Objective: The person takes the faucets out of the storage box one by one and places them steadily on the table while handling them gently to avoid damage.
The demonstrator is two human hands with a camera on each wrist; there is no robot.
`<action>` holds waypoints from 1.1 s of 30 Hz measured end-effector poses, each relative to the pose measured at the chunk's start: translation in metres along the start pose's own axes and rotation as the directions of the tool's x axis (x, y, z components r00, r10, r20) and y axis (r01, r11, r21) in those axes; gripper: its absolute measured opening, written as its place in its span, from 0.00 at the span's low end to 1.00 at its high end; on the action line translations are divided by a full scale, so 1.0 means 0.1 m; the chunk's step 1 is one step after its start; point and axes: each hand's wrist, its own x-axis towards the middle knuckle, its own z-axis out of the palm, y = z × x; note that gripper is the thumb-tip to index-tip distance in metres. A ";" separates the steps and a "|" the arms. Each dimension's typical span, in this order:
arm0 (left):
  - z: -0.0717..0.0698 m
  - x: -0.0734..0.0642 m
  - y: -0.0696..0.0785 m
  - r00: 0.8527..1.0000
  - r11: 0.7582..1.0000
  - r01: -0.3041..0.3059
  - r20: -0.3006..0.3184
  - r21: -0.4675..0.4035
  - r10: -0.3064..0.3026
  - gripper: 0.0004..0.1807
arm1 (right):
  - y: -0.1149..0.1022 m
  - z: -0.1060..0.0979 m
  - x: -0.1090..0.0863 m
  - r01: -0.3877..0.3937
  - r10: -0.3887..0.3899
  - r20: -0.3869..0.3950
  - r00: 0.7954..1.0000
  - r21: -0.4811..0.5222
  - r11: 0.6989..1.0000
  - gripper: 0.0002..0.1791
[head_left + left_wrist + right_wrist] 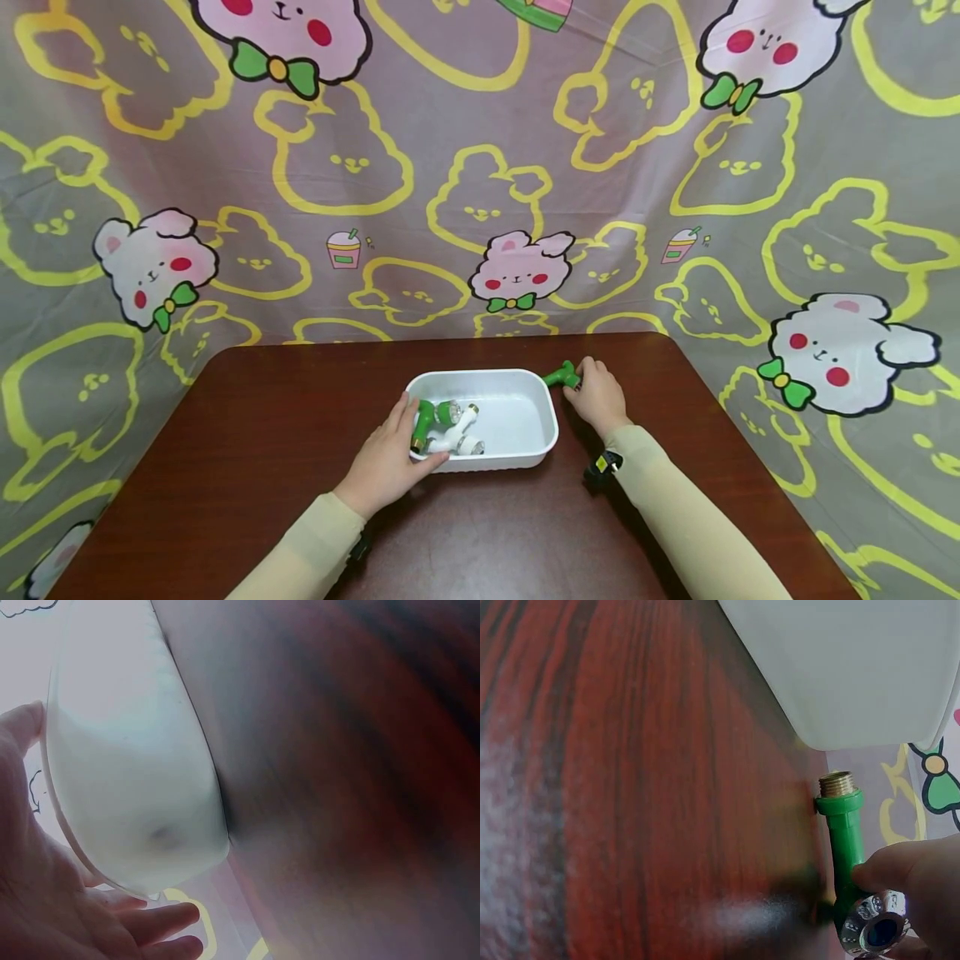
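Observation:
A white plastic tray sits on the table. Inside it, at the left end, lie a green pipe fitting with a brass end and a clear-ringed outlet, and a white pipe fitting. My left hand rests against the tray's near left corner, thumb along the front rim and fingers spread at the left end. Beyond the tray's right end, my right hand grips another green pipe fitting. Its brass thread points toward the tray, and a chrome ring shows beside the thumb. The fingers behind it are partly hidden.
The dark red-brown wooden table has a far edge just behind the tray. A patterned cloth with cartoon animals hangs behind and on both sides. A black wrist strap is on the right wrist.

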 end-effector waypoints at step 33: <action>0.00 -0.01 -0.01 1.000 1.000 -0.002 -0.002 -0.007 0.002 0.55 | -0.03 -0.08 -0.01 -0.021 0.023 -0.047 0.999 0.036 0.999 0.20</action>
